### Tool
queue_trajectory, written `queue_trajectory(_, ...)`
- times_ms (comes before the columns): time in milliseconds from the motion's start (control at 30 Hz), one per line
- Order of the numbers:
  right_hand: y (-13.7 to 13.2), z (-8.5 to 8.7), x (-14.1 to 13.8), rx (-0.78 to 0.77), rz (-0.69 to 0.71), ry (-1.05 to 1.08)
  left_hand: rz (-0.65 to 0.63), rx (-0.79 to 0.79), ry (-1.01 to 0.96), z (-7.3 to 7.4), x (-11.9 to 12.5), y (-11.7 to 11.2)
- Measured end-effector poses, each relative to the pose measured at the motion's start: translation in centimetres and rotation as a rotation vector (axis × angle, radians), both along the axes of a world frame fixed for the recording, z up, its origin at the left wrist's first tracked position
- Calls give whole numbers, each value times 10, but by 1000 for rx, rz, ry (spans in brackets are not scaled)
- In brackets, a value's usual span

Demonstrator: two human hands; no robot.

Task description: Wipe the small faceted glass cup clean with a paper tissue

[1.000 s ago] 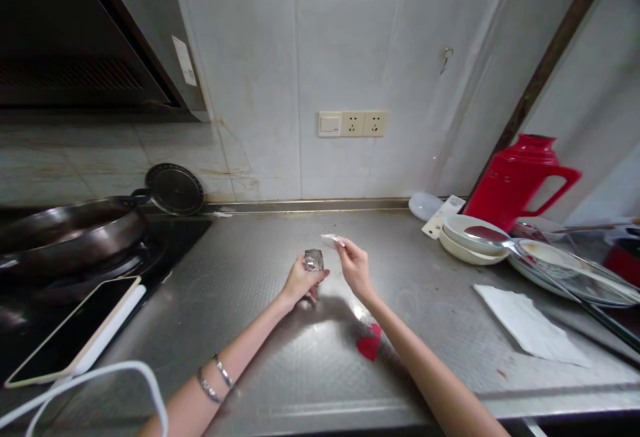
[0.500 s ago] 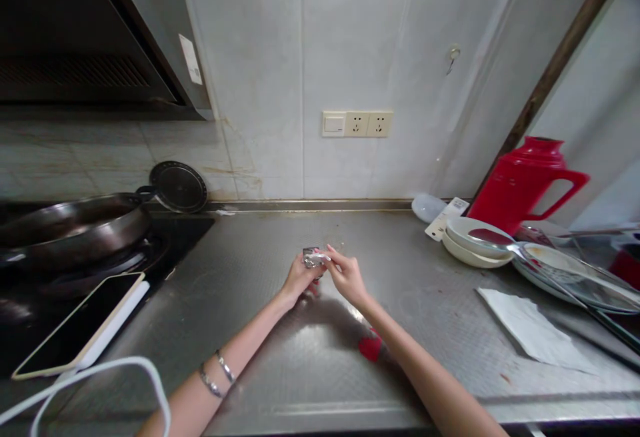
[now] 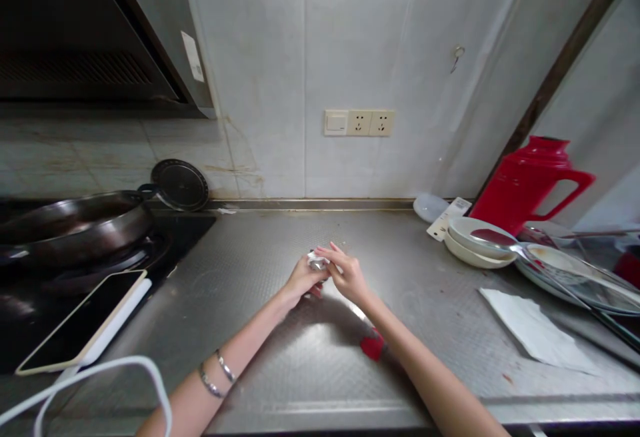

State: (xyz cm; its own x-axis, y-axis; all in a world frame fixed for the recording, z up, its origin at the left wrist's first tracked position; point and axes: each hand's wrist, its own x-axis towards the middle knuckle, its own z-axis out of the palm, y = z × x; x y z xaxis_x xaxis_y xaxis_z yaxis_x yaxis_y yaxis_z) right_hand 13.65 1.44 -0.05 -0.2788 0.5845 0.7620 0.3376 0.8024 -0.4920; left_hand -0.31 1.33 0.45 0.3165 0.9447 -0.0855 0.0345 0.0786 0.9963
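Both hands meet over the middle of the steel counter (image 3: 260, 330). My left hand (image 3: 301, 278) is wrapped round a small clear glass (image 3: 316, 264), which is mostly hidden by the fingers. My right hand (image 3: 347, 274) presses a small white wad of tissue (image 3: 318, 260) into the top of that glass with pinched fingers. A small red object (image 3: 373, 346) lies on the counter under my right forearm.
A dark pan (image 3: 70, 227) sits on the stove at left, with a phone (image 3: 83, 320) and white cable (image 3: 100, 374) near the front edge. At right are stacked white bowls (image 3: 473, 245), plates with a spoon (image 3: 560, 264), a red thermos jug (image 3: 530, 180) and a paper napkin (image 3: 533, 330).
My right hand brought the white tissue down from beside the glass onto its top. The hands closed together and the glass became largely covered.
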Motion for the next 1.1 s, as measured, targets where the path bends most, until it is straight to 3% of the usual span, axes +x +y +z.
queue_trajectory(200,-8,7,-2,-28,104,-11,43,-61,-62,-2,-8,4)
queue_trajectory(367,-6,12,-1,-275,98,133,65,-59,-21,-4,-8,10)
queue_trajectory(467,2,11,3,-421,17,318,77,-58,-17,-6,-6,12)
queue_trajectory(600,7,11,7,-388,-139,418,35,-135,-65,-4,-6,8)
queue_trajectory(733,3,17,10,-491,140,185,-117,-190,-138,4,-12,4)
queue_trajectory(867,0,19,14,-576,383,68,-169,-281,-151,9,-16,5)
queue_trajectory(1000,0,13,12,-605,329,57,-232,-336,-155,10,-18,8)
queue_trajectory(1100,2,11,10,-634,278,126,-268,-246,-128,6,-20,11)
